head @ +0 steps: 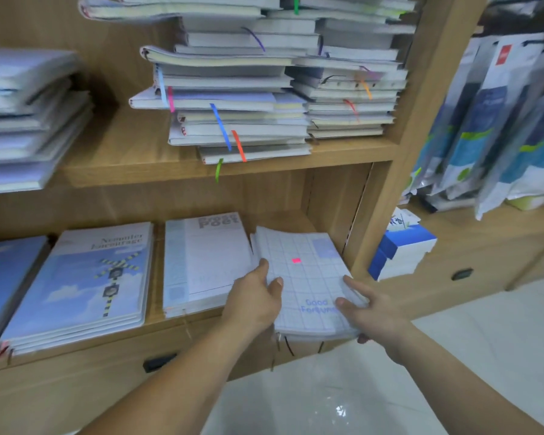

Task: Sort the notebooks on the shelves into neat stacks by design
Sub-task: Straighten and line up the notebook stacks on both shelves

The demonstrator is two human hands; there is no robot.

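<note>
Grid stack right of Poet stack, long axis pointing inward, gripped edgewise: left hand Poet-side, right hand opposite.

Lwr shelf: 4 notebook stacks, plus 2 hands in view.

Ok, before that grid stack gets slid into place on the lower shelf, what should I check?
1. Left hand grip on the grid notebook stack, left edge: ok.
2. Right hand grip on its right front corner: ok.
3. Stack squared to the lower shelf: not ok, skewed, front overhanging.
4. Clear of the Poet stack: cannot tell.
5. Same design all through: cannot tell, only the top cover shows.
</note>
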